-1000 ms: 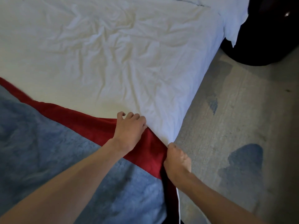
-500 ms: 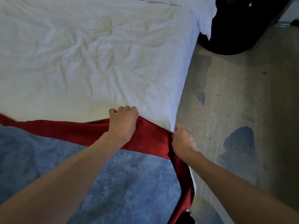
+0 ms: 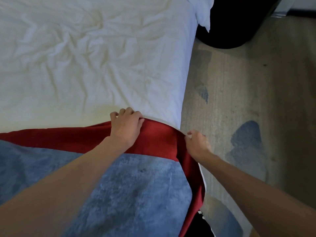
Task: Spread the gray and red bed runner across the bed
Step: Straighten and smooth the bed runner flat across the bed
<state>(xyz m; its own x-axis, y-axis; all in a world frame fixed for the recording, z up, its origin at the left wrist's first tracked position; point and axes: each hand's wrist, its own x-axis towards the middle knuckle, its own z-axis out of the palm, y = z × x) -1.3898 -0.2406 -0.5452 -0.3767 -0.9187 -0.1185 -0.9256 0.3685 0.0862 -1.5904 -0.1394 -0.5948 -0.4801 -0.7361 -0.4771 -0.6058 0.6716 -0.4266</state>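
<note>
- Red cloth is what both hands are on: the left hand (image 3: 127, 126) lies on top of the bed, fingers curled over the far hem of the red border (image 3: 71, 139), its grip closed on that edge.
- The right hand (image 3: 196, 144) works at the side of the bed, its grip pinched together on the red border right where the cloth turns over the mattress edge; exactly how much cloth lies between the fingertips cannot be told.
- The bed runner (image 3: 133, 190) lies across the near part of the bed: a plush gray middle panel framed by the red band, with the red end hanging down the bed's right side toward the floor (image 3: 239, 93).
- Beyond the hem, the wrinkled white sheet (image 3: 94, 57) lies bare up the rest of the bed.
- A dark rounded object (image 3: 227, 24) stands on the floor past the bed's far corner.
- Step in hand, as I judge it: squaring and tensioning the runner's far edge at this corner.
- The next move likely calls for pulling the hem straight across, then smoothing the gray panel flat and letting the overhang fall evenly.
</note>
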